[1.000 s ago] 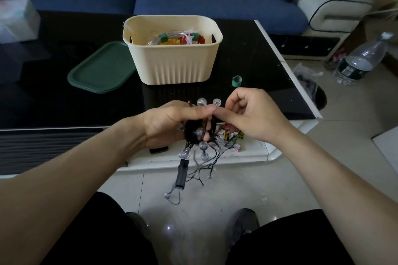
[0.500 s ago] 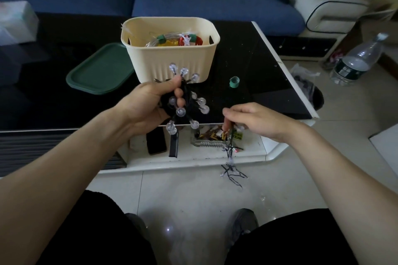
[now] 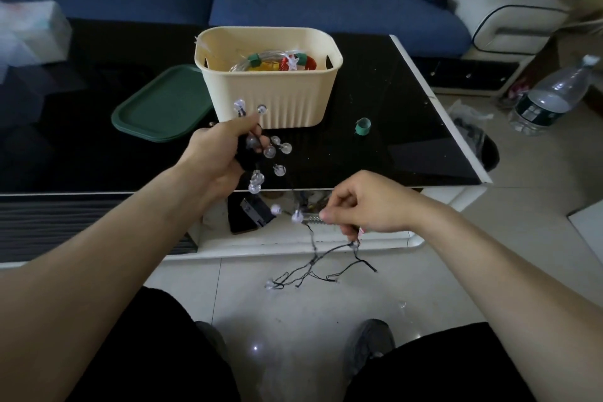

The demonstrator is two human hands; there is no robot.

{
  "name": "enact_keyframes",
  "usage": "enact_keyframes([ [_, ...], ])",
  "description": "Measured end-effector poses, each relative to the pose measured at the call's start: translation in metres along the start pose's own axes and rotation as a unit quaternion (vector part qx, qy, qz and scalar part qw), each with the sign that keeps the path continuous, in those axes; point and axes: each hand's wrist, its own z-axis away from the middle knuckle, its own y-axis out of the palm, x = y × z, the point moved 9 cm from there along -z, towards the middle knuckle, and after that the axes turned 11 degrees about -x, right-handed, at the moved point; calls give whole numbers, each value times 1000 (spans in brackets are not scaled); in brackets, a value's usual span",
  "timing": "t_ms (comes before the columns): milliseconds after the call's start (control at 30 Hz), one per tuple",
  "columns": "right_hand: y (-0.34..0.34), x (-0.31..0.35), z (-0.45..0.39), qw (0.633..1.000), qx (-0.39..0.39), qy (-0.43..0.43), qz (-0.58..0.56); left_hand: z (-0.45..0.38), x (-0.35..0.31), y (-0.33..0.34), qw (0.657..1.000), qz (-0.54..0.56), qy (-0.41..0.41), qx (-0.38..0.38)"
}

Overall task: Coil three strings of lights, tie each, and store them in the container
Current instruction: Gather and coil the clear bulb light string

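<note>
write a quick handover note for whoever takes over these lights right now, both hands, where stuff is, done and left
Left hand: grips the coiled part of the black bulb string, held above the black table.
Right hand: pinches the loose wire, whose tail hangs toward the floor.
Cream container: on the table, with coiled lights already inside, count unclear. Green lid lies to its left, green tape roll to its right.
Done: part of this string coiled.
Left: coil the tail, tie it, put it in the container.

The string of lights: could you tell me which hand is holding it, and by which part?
Both. The left hand grips the coiled bundle of the string of lights; the right hand pinches the loose wire further along, its tail hanging toward the floor.
</note>
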Motion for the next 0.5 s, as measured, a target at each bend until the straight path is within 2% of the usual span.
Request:
enact_keyframes([
  [133, 10, 35, 6, 996, -31, -78, 25, 16, 9, 15, 989, -115, 24, 92],
  [233, 5, 50, 10, 990, -61, -123, -11, 28, 17, 26, 970, -197, 50, 136],
  [433, -31, 44, 13, 975, -96, -140, -141, 51, 45, 44, 938, -246, 0, 245],
  [500, -42, 35, 14, 973, -99, -132, -162, 56, 51, 46, 934, -242, -25, 260],
])
